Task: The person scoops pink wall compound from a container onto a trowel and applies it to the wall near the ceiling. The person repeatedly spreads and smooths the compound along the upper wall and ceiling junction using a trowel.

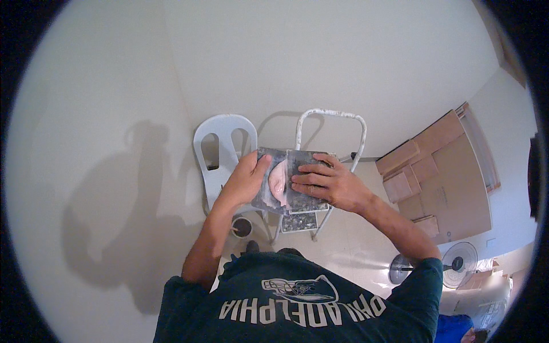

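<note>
My left hand (249, 177) grips the left side of a dusty grey flat plate (266, 200), its thumb lying on top. A mound of pink paste (278, 182) sits on that plate. My right hand (337, 183) holds a second grey flat plate (300, 163) beside it, fingers laid across its face; its edge is against the paste. Both plates are held above a white step stool (360, 134), which is partly hidden under them.
A white plastic chair (226, 131) stands left of the stool, with a small bucket (242, 227) below it. At right are cardboard panels (463, 191), fans (457, 263) and a person in blue (457, 328) at the lower edge. Pale walls (257, 57) surround the stool.
</note>
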A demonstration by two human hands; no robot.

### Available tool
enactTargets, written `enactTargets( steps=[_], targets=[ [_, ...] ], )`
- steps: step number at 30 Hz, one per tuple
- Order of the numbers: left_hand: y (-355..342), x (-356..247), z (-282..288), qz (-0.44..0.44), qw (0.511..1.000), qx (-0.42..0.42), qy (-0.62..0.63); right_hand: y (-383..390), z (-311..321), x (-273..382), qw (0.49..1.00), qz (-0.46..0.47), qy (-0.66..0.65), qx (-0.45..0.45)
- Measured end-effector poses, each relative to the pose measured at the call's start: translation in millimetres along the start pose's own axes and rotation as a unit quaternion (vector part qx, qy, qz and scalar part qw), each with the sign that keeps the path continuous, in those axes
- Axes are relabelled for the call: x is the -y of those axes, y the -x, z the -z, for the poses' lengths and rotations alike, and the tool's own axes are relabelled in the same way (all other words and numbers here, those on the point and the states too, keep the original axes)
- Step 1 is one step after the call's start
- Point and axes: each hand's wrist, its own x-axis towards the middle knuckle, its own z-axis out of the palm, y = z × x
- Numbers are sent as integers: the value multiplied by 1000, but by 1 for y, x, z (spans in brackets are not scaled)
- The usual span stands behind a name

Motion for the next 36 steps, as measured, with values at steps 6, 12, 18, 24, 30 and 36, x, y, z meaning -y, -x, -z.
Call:
enactTargets(
  steps=[6, 12, 18, 24, 30, 36],
  targets=[
    [18, -18, 2, 50, 984, -79, 149, 29, 0, -7, 990, -117, -58, -52],
    [-4, 23, -43, 153, 778, -197, 577, -7, -34, 43, 851, -245, -259, -386],
    [2, 6, -62, 89, 831, -163, 524, -15, -58, 39, 890, -331, -202, -240],
    [6, -23, -54, -38, 849, -307, 429, 36, -100, 2, 811, -430, -238, -318],
    [5, -6, -53, -107, 856, -331, 383, -9, -52, 27, 555, -475, -593, -339],
    [18, 4, -67, -148, 935, -224, 231, -8, -49, 24, 608, -466, -559, -317]
  ],
)
